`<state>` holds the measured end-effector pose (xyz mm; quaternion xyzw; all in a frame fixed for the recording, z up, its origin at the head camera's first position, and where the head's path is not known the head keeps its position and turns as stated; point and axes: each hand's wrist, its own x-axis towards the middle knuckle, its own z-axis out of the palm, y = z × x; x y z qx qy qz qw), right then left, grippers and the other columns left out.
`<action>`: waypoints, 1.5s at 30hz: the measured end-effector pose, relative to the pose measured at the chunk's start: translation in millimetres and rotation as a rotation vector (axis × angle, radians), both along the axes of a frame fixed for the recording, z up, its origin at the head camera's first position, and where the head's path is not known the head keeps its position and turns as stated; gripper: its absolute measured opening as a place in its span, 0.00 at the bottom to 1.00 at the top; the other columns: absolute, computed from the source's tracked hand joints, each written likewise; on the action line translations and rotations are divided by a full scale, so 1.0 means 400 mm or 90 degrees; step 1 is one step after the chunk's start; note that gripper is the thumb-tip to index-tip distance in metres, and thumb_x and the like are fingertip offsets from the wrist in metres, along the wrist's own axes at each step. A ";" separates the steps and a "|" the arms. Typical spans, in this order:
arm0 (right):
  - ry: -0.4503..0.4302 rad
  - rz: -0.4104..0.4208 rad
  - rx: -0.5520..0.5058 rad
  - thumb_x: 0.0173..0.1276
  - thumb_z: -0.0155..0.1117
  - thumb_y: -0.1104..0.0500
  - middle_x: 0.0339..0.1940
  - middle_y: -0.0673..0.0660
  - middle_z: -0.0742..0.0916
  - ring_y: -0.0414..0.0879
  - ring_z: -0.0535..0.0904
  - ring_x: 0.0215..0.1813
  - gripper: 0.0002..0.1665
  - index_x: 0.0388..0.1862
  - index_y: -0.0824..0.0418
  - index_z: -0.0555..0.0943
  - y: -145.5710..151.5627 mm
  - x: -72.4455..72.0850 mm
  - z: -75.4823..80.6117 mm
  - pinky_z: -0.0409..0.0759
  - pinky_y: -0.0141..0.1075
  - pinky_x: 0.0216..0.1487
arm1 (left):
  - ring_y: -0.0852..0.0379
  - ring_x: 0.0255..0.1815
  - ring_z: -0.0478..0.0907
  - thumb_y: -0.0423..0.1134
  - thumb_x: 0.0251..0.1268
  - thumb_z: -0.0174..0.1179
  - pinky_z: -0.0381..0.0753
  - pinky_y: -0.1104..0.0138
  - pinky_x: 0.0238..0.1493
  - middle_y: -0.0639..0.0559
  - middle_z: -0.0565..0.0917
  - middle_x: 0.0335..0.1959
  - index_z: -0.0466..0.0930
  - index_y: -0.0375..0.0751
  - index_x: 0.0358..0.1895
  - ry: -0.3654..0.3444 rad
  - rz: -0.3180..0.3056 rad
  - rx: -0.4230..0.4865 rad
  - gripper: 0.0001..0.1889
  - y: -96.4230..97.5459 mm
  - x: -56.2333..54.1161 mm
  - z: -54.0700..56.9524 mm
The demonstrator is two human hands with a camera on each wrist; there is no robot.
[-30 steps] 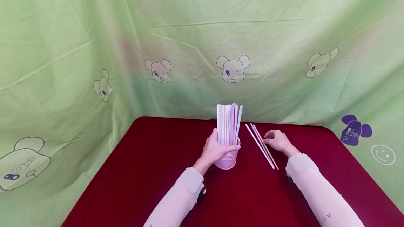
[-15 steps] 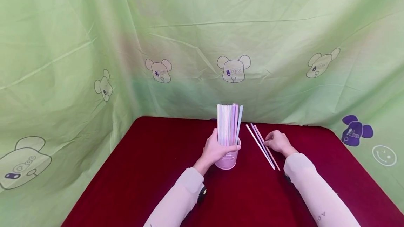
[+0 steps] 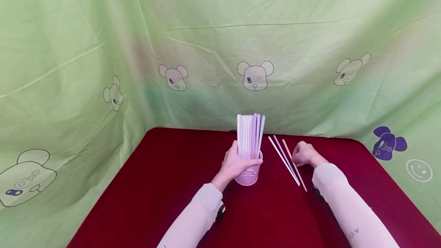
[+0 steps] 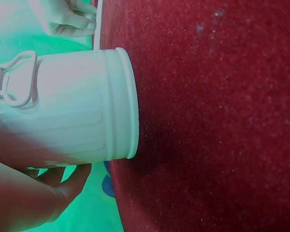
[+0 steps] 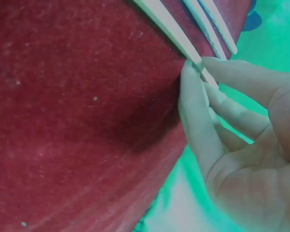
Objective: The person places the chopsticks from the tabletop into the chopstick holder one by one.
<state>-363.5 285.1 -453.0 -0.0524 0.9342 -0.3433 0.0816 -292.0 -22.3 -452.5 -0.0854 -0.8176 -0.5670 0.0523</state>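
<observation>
My left hand [image 3: 236,164] grips a small pink metal-looking bucket [image 3: 247,178] with a wire handle. Upright in it stands a dense bundle of pastel chopsticks [image 3: 246,135]; one pale blue chopstick [image 3: 262,133] leans right. To the right, my right hand [image 3: 304,154] pinches an orange-pink chopstick [image 3: 301,179] on the table; the right wrist view shows thumb and fingertips [image 5: 191,72] on it near one end. A white chopstick [image 3: 275,147] and a purple chopstick [image 3: 281,147] lie side by side just left of it. In the left wrist view the bucket [image 4: 77,106] hides part of my left hand.
A dark red cloth covers the table [image 3: 155,186]. Green fabric [image 3: 206,41] printed with bear heads hangs behind the table and along its sides. The table's far edge lies just beyond the loose chopsticks.
My right hand has drawn the orange-pink chopstick slightly right and toward me, away from the purple one. My left hand and the bucket have stayed in place.
</observation>
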 end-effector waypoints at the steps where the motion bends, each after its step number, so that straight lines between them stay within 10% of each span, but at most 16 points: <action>1: -0.005 -0.003 0.010 0.53 0.65 0.76 0.20 0.58 0.86 0.48 0.87 0.21 0.03 0.23 0.73 0.82 -0.002 -0.001 0.002 0.87 0.37 0.28 | 0.62 0.43 0.81 0.61 0.39 0.81 0.81 0.56 0.45 0.63 0.84 0.43 0.72 0.57 0.56 0.000 -0.001 -0.001 0.39 0.000 0.000 0.001; 12: -0.061 -0.045 0.026 0.49 0.60 0.77 0.16 0.58 0.83 0.46 0.84 0.19 0.05 0.18 0.71 0.80 0.001 0.002 0.018 0.87 0.41 0.27 | 0.64 0.43 0.81 0.62 0.38 0.81 0.81 0.57 0.46 0.65 0.83 0.43 0.71 0.60 0.56 -0.011 0.005 -0.014 0.39 0.002 -0.001 -0.002; 19: -0.079 -0.039 -0.161 0.59 0.58 0.78 0.26 0.63 0.88 0.46 0.86 0.27 0.07 0.35 0.83 0.78 0.036 0.034 0.035 0.88 0.40 0.34 | 0.63 0.43 0.81 0.63 0.38 0.81 0.81 0.57 0.45 0.64 0.83 0.43 0.71 0.58 0.56 -0.002 0.005 -0.011 0.40 -0.001 0.002 -0.001; 28: 0.034 -0.024 -0.332 0.72 0.56 0.76 0.32 0.56 0.88 0.41 0.87 0.33 0.17 0.54 0.89 0.69 0.010 0.049 0.123 0.88 0.39 0.43 | 0.61 0.43 0.82 0.63 0.38 0.81 0.81 0.55 0.46 0.62 0.84 0.44 0.72 0.57 0.57 0.008 0.001 -0.002 0.40 -0.003 0.002 0.001; 45: 0.292 0.006 -0.468 0.71 0.63 0.72 0.32 0.54 0.87 0.39 0.88 0.32 0.15 0.50 0.85 0.74 -0.186 0.117 0.280 0.87 0.37 0.40 | 0.61 0.43 0.82 0.63 0.38 0.81 0.82 0.57 0.46 0.62 0.84 0.43 0.72 0.57 0.57 0.014 0.004 -0.015 0.40 -0.002 -0.004 -0.005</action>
